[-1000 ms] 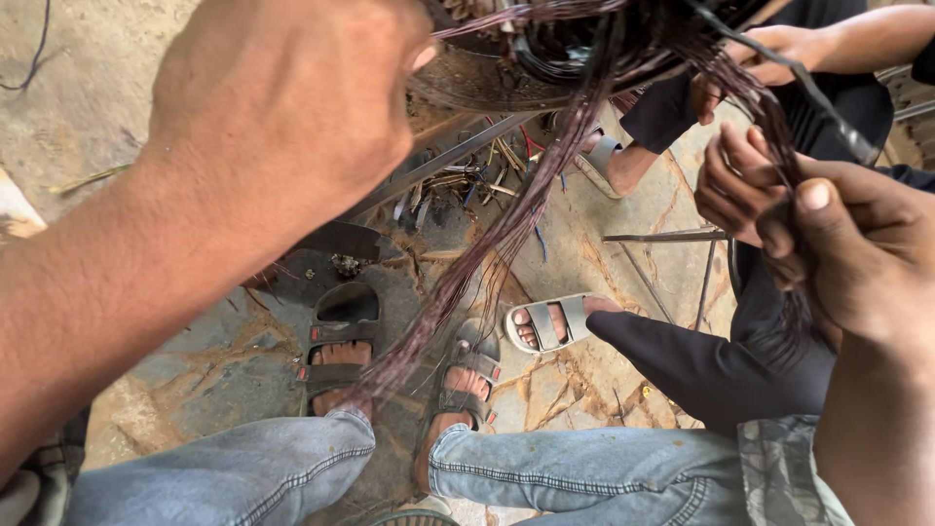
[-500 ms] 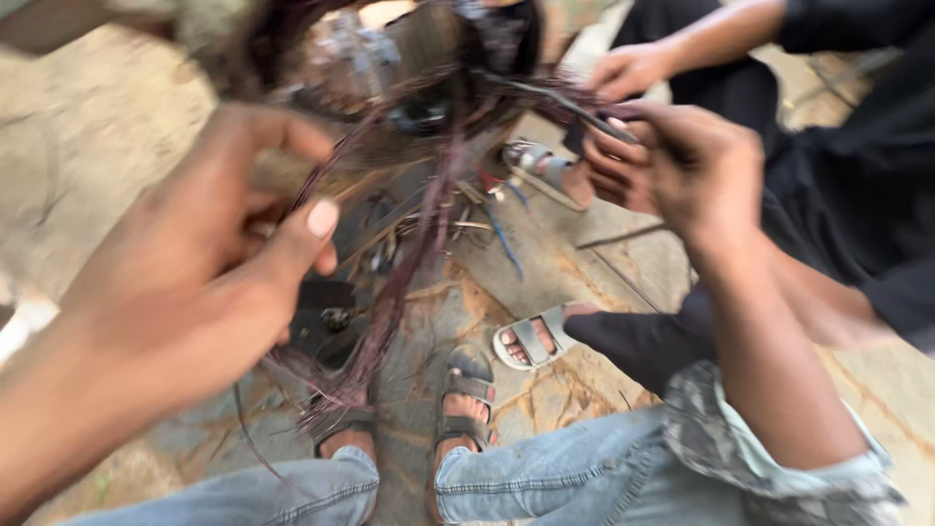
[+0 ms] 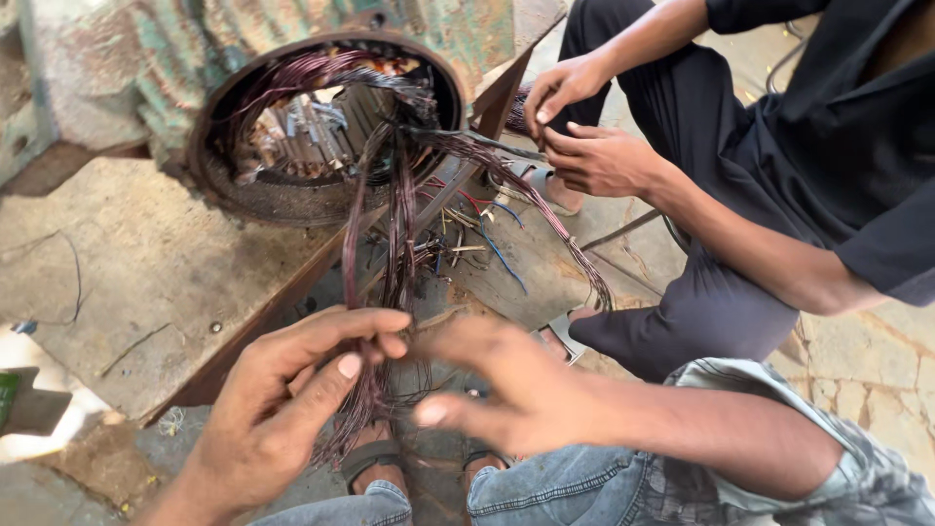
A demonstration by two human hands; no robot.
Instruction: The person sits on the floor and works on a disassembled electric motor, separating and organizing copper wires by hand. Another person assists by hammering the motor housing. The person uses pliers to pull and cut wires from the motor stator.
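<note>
While looking down through head view, you are pinching bundle of reddish copper winding wire (image 3: 390, 292) at lower centre, left hand (image 3: 292, 409) thumb and fingers closing round strands to keep them gathered. Right hand (image 3: 497, 385), blurred, is hovering beside bundle, fingers spread, gripping nothing. Wire is trailing up into rusty motor housing (image 3: 326, 127), upper left. Co-worker's hands (image 3: 584, 127), upper right, are working second strand.

wire bundle (image 3: 394, 244) across motor opening (image 3: 321, 127)

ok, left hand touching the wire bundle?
Touching. Head view: the left hand pinches the reddish wire bundle between thumb and fingers, with no gap showing.
</note>
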